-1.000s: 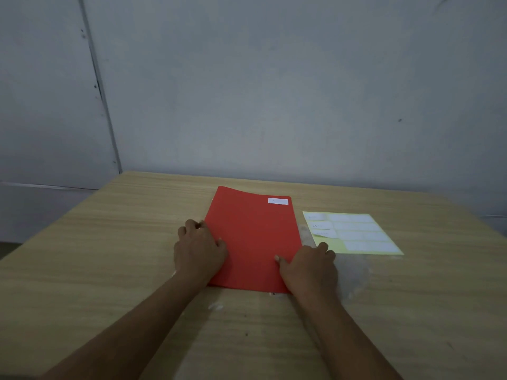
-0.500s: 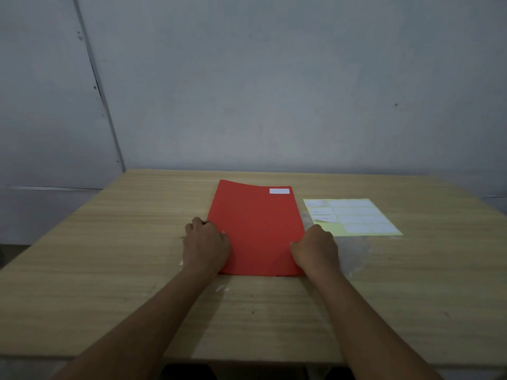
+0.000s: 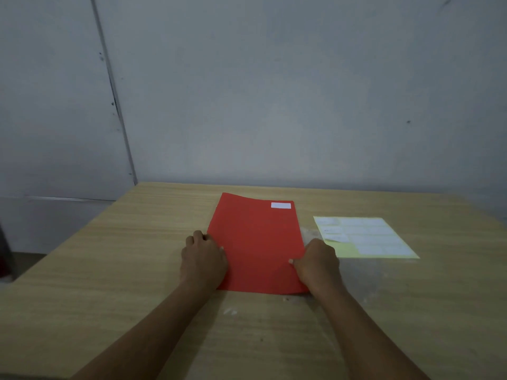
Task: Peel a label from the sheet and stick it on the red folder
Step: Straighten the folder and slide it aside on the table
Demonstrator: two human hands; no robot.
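The red folder point(image 3: 258, 245) lies flat on the wooden table point(image 3: 109, 270), near the table's middle, with its long axis running from the near edge toward the far wall and leaning slightly left at the far end. A white label point(image 3: 281, 205) is stuck in the folder's far right corner, its long side parallel to the folder's far edge; no writing can be read on it. The label sheet point(image 3: 365, 237), pale yellow, lies flat on the table to the right of the folder and apart from it, with its long axis running left to right. It carries rows of white rectangular labels; faint marks show on the leftmost ones, but they are too small and blurred to read, and no brand is legible anywhere. The lower left area of the sheet shows bare yellow backing. The left hand point(image 3: 203, 259) rests on the folder's left edge with fingers curled, the fingertips at the edge and the thumb on the red surface. The right hand point(image 3: 318, 263) rests on the folder's right edge near the near right corner, fingers curled likewise, thumb tip on the red surface. Whether either hand pinches the edge or only presses on it cannot be told. A grey wall point(image 3: 274, 91) stands behind the table.
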